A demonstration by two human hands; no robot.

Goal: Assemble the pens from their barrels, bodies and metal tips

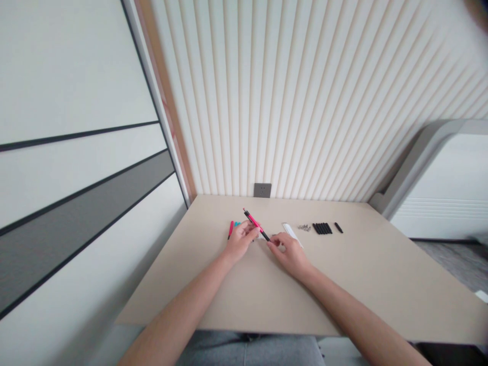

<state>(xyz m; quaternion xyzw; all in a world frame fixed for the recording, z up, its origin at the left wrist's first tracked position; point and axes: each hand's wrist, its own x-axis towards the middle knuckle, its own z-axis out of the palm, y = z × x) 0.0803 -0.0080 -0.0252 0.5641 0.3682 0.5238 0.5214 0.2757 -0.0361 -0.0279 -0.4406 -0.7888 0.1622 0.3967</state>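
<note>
Centre of the frame, low: grips a pen, pink with a black tip, in the left hand, fingers closed round the barrel near its middle. Pinches the black lower end with the right hand, fingertips narrow and tight on it. Slants the pen from upper left down to lower right, between both hands, over the beige surface; cannot tell whether the tip touches it.

Just left of the left hand, lying flat: two more pens, one pink, one teal, partly hidden by the fingers. Right of the right hand: a white strip, then small metal bits, too small to tell more, then a row of black pieces packed side by side, and one black piece a little apart. Behind, on the ribbed wall at the far edge: a grey socket.
</note>
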